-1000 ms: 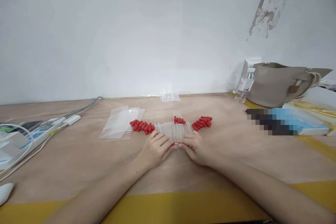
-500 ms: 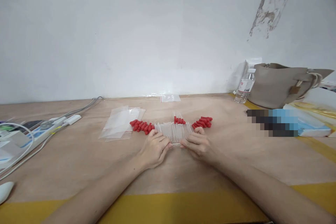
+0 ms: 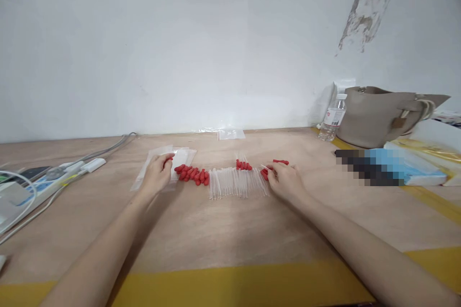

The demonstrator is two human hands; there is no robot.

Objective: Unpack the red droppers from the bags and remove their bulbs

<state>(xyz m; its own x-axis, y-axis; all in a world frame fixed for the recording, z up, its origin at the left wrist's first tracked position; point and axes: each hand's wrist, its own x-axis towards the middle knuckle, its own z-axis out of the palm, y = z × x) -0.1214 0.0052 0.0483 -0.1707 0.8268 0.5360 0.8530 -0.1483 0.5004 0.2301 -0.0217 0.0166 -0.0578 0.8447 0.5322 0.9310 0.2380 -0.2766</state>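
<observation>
Head view shows both bare hands out on a plywood bench (image 3: 230, 230) edged with yellow tape. Left hand (image 3: 156, 175) lies curled over a stack of clear plastic bags (image 3: 182, 156), fingers bent around a small red cap at their tips; whether the cap is truly pinched is hard to tell. Just to the right of that hand lies a pile of red rubber caps (image 3: 192, 174), and beyond it a row of clear thin tubes (image 3: 236, 183) laid side by side, with a few red-capped ones (image 3: 244, 165) behind them. Right hand (image 3: 284, 181) rests at the far end of that row, fingers loosely closed on one thin clear tube, touching a second pile of red caps (image 3: 279, 163). Far to the right of that hand stand a water bottle (image 3: 333, 117) with a red-and-white label too small to read, a beige handbag (image 3: 385, 112), and a blurred blue patch. Left of the left hand lie a white power strip (image 3: 54, 180) and grey cables. A small clear bag (image 3: 230, 134) lies by the wall.
</observation>
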